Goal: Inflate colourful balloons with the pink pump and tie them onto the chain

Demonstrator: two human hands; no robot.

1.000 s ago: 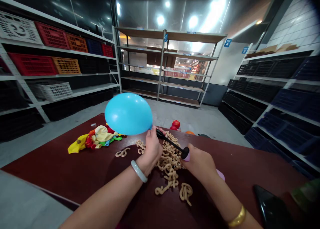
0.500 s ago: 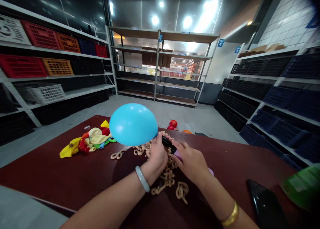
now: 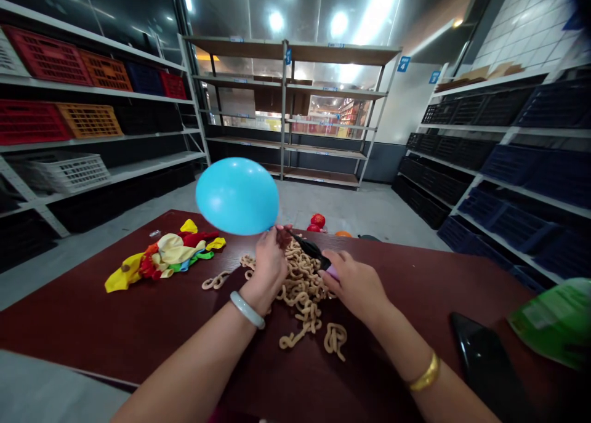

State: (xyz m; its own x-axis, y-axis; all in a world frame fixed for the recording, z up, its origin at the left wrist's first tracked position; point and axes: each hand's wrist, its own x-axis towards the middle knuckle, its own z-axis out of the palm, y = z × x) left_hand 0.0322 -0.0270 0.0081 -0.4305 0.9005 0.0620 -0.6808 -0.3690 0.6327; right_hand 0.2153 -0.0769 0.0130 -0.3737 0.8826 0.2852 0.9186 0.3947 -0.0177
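An inflated light blue balloon (image 3: 237, 196) floats over the dark red table (image 3: 406, 287), its neck pinched in the fingers of my left hand (image 3: 271, 261). My right hand (image 3: 353, 286) is closed on the purple end of a tool (image 3: 310, 248) whose black part tapers toward the balloon's neck. Whether the tip touches the neck is too small to tell. Beneath and between my hands lies a heap of tan, rope-like twisted pieces (image 3: 302, 281). A loose tan piece (image 3: 335, 340) sits nearer to me.
Deflated balloons (image 3: 170, 253) in several colours lie at the table's left. A black phone (image 3: 484, 361) and a green bag-like item (image 3: 554, 321) are at the right. Red round objects (image 3: 316, 221) show beyond the far edge. Shelves with crates (image 3: 90, 121) stand around.
My left hand and the balloon have moved up and slightly left. My hands are farther apart, and more of the black tool and the tan heap shows between them. The camera view has shifted slightly.
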